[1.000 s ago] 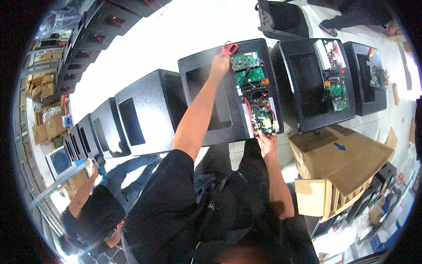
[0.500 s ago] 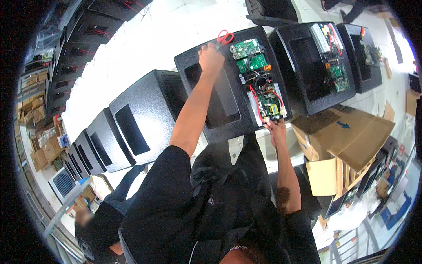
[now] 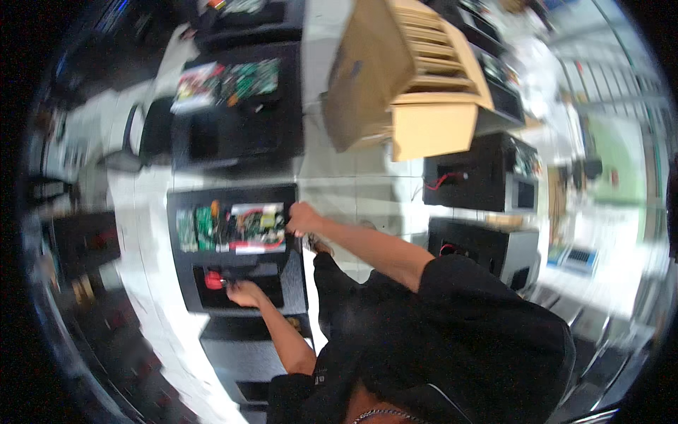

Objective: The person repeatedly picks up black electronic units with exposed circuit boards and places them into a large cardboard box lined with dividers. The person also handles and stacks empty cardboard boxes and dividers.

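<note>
A pair of red-handled scissors (image 3: 215, 280) is in my left hand (image 3: 244, 293), held by the blade end over the dark recess of a black speaker-like cabinet (image 3: 185, 283). On top of that cabinet lie green circuit boards (image 3: 205, 230) and, beside them, a pale tray-mounted board (image 3: 258, 225) with red wires and a yellow part. My right hand (image 3: 304, 219) is closed at the cabinet's edge, by the end of the pale board. What its fingers grip, if anything, is hidden. The picture is blurred by motion.
Another black cabinet (image 3: 282, 134) with boards on it stands beyond. An open cardboard box (image 3: 432, 131) with cardboard dividers sits at the top. To the right are more black cabinets (image 3: 466, 187), one with red wires. A black chair (image 3: 155, 134) stands at the upper left.
My view has swung to the right, so the cabinet now appears lower left and turned. The scissors have come from the cabinet's far edge to over its recess. My right hand stays at its edge.
</note>
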A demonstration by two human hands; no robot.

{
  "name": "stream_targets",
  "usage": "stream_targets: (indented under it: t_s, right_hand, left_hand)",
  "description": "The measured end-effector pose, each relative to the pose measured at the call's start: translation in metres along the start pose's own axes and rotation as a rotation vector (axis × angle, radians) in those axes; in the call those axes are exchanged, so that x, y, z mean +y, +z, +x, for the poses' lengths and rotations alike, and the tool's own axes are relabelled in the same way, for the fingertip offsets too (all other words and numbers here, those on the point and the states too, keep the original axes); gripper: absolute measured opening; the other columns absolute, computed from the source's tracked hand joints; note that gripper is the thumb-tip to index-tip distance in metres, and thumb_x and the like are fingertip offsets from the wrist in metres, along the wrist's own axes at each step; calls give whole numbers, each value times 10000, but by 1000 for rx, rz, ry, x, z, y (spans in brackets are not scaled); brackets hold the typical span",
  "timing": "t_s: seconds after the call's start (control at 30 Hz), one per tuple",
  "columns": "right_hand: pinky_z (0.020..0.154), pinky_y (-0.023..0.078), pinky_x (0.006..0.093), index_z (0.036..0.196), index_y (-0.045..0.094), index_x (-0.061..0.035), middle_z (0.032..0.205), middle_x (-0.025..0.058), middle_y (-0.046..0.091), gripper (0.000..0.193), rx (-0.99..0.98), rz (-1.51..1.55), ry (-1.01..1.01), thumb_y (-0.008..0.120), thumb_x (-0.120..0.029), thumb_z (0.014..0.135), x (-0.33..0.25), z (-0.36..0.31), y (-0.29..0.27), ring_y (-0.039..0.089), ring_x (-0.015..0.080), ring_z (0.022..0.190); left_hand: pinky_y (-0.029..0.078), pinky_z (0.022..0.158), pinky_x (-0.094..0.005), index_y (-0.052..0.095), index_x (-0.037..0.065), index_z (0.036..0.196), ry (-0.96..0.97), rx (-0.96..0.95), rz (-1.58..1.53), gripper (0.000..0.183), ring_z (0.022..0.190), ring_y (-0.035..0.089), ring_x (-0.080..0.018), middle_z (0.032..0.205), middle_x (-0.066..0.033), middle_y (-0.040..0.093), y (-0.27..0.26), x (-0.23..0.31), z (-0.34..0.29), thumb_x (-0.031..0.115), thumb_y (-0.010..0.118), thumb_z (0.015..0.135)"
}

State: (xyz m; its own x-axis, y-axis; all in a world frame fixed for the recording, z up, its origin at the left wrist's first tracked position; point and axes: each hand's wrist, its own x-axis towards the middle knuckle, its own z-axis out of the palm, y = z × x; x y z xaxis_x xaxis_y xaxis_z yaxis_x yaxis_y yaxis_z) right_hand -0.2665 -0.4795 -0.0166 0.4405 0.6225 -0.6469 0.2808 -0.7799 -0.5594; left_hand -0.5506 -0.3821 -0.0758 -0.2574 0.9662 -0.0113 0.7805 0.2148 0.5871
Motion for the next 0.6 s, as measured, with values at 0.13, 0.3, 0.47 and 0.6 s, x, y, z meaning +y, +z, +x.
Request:
stream_targets:
  t_s: [0.13, 0.3, 0.47, 0.6]
  right_hand:
    - [470, 527, 317, 612, 635, 15, 583, 95, 646, 267, -75, 438, 148, 716, -190, 763, -4, -44, -32, 630, 174, 488]
    - [604, 506, 335, 959, 625, -28, 819, 122, 659, 303, 258, 851, -133, 709, -256, 779, 110, -97, -105, 631, 184, 660]
    - [725, 501, 393, 1040, 600, -36, 904, 140, 659, 369, 934, 575, 249, 635, -340, 835, 370, -144, -294, 633, 284, 775]
    - [826, 479, 395, 1147, 560, 52, 1037, 220, 645, 649, 1342, 496, 485, 647, -476, 780, 479, -157, -406, 634, 333, 929]
  left_hand:
    - [508, 767, -440, 562, -68, 1021, 18, -45, 207, 320, 864, 628, -353, 931, -214, 626, -6, 1, -7, 124, 646, 778]
    - [508, 739, -406, 563, -63, 1010, 257, 76, -94, 363, 797, 608, -296, 909, -184, 596, -68, 154, -31, 193, 713, 801]
    - [477, 785, -337, 578, -28, 1087, 578, -615, -411, 317, 896, 583, -222, 989, -148, 599, 21, 310, -161, 204, 635, 879]
    - [464, 846, -332, 462, 10, 1282, 572, -1199, -366, 529, 1050, 559, -213, 1212, -146, 549, 112, 407, -293, 302, 646, 880]
